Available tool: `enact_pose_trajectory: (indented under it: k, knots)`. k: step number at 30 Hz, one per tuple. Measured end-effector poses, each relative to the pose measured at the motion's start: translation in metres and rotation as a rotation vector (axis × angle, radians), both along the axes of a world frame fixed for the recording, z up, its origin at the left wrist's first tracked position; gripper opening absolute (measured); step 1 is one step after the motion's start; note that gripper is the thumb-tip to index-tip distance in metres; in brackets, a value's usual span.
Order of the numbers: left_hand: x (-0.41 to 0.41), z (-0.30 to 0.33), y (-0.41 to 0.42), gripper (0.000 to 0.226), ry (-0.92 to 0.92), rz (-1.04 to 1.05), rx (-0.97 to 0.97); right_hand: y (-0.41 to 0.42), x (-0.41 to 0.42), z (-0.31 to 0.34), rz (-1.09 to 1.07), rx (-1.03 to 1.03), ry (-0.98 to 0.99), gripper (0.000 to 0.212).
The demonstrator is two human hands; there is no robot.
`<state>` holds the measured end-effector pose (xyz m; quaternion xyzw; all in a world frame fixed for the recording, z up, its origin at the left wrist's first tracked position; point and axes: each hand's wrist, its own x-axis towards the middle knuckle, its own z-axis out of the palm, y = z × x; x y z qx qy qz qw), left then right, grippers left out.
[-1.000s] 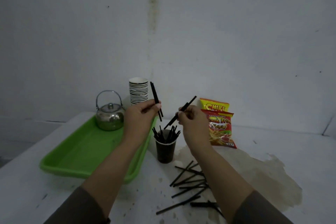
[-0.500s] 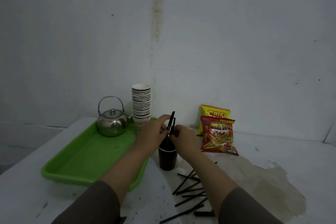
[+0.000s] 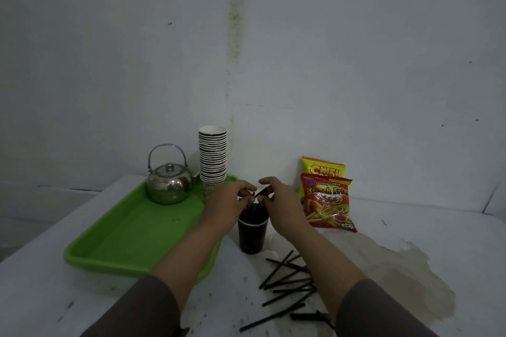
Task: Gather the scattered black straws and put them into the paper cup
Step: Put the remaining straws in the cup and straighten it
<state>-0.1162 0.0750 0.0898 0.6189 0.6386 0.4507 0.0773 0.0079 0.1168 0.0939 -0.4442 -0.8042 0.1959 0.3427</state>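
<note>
A dark paper cup (image 3: 252, 238) stands on the white table just right of the green tray, with several black straws (image 3: 252, 209) upright inside it. My left hand (image 3: 226, 201) and my right hand (image 3: 278, 200) meet directly above the cup's mouth. Each pinches the top end of a black straw that reaches down into the cup. Several more black straws (image 3: 287, 282) lie scattered on the table in front of the cup, under my right forearm.
A green tray (image 3: 115, 241) at the left holds a steel kettle (image 3: 169, 180) and a tall stack of paper cups (image 3: 212, 156). Two snack bags (image 3: 328, 202) lean on the wall at the right. A brown stain (image 3: 397, 268) spreads across the table's right side.
Both hands have come down from above and together over the cup. The two straws they held have sunk into the cup, so only the tips show between the fingers.
</note>
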Motion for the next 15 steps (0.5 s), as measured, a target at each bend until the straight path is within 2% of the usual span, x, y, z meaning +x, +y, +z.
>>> enact_pose_trajectory:
  k: [7, 11, 15]
  knots:
    - [0.005, 0.003, 0.002, 0.041, -0.002, -0.044, 0.025, -0.001, 0.006, 0.006, 0.034, 0.102, 0.046, 0.020]
    - [0.002, 0.012, 0.001, 0.039, -0.020, -0.054, 0.039, 0.002, 0.007, 0.013, 0.015, 0.185, 0.108, 0.013]
    - [-0.001, 0.021, 0.004, 0.032, 0.002, -0.057, 0.035, 0.004, 0.004, 0.023, 0.029, 0.179, 0.090, 0.011]
